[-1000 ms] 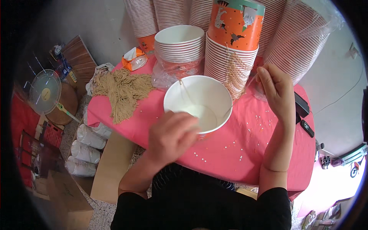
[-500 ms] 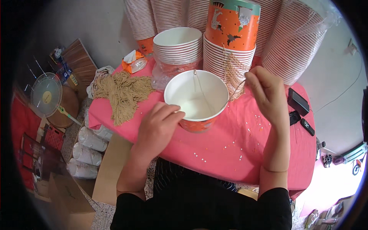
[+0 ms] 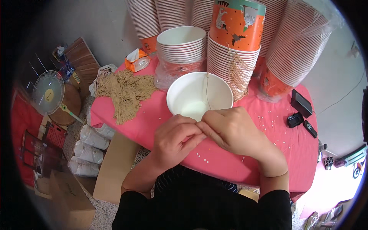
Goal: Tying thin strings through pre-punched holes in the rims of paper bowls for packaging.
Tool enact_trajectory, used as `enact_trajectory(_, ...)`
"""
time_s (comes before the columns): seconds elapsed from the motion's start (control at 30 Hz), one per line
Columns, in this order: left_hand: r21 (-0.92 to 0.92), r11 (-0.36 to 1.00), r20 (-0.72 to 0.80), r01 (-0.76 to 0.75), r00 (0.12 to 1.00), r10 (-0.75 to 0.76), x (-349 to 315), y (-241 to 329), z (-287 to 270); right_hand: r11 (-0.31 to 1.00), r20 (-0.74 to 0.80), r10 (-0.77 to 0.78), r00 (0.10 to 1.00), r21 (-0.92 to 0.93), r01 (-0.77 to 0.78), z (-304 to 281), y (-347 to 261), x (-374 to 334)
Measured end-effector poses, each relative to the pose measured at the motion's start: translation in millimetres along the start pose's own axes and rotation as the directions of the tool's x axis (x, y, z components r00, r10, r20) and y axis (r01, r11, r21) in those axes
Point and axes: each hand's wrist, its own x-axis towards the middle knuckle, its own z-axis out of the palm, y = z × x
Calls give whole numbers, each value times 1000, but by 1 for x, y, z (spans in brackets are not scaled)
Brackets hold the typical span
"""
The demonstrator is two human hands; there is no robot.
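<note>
A white-lined paper bucket (image 3: 184,91) stands upright on the table before me, its mouth facing up. From its far rim a thin tan cord (image 3: 207,92) hangs down inside and runs toward my hands. My left hand (image 3: 174,140) and my right hand (image 3: 237,128) meet at the near rim, fingertips pinched together. The cord goes out of sight at my right fingers, which are closed on it. What my left fingertips grip is hidden by the fingers themselves. My hands cover the bucket's near side.
Stacked paper buckets (image 3: 234,57) and plastic-wrapped stacks (image 3: 299,46) line the table's back. A heap of tan cords (image 3: 124,92) lies left, near an orange tissue pack (image 3: 137,60). At right sit a black box (image 3: 301,103) and a remote (image 3: 310,129). Small white bits dot the pink cloth (image 3: 226,163).
My right hand has come down and left from the raised spot beside the bucket to its near rim, meeting my left hand. The left hand has shifted right and closed its fingers.
</note>
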Motion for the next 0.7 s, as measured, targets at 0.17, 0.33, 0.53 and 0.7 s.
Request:
enact_trajectory(0.17, -92, 991, -62, 101, 992, -107, -6, 0, 4, 991, 27, -5, 1000, 136, 1, 1, 0, 1)
enact_trajectory(0.33, -107, 968, -33, 229, 972, -233, -10, 1, -3, 985, 48, 2, 999, 170, -11, 4, -2, 1)
enact_trajectory(0.53, -563, 662, 94, 495, 834, -544, -16, -12, -3, 850, 79, 195, 978, 484, -209, -1, 11, 4)
enact_trajectory(0.7, -651, 671, 16, 354, 890, -455, -17, -19, 1, 468, 313, 330, 891, 766, -442, 2, -2, 6)
